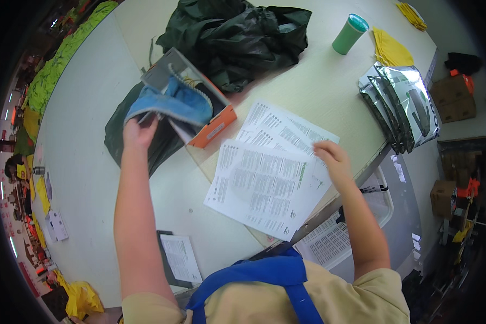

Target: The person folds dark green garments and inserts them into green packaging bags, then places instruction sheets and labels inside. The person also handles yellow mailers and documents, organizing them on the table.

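Holding a light-blue fabric piece (170, 103) in the left hand (139, 131), with the right hand (335, 161) at fanned white printed paper sheets (262, 183).
Left fingers close narrowly on the fabric's near edge; the piece spreads ahead of that hand and partly into an open orange-and-grey cardboard box (216, 129) just to its right, while a flat dark-green plastic bag (117, 132) lies around and under it. Right fingers, curled, meet the sheets' far-right edge; whether they pinch it, I cannot tell. Beyond the right hand stands a green cylindrical cup (349, 36); farther right of it lie stacked silver-and-black plastic packages (409, 108).
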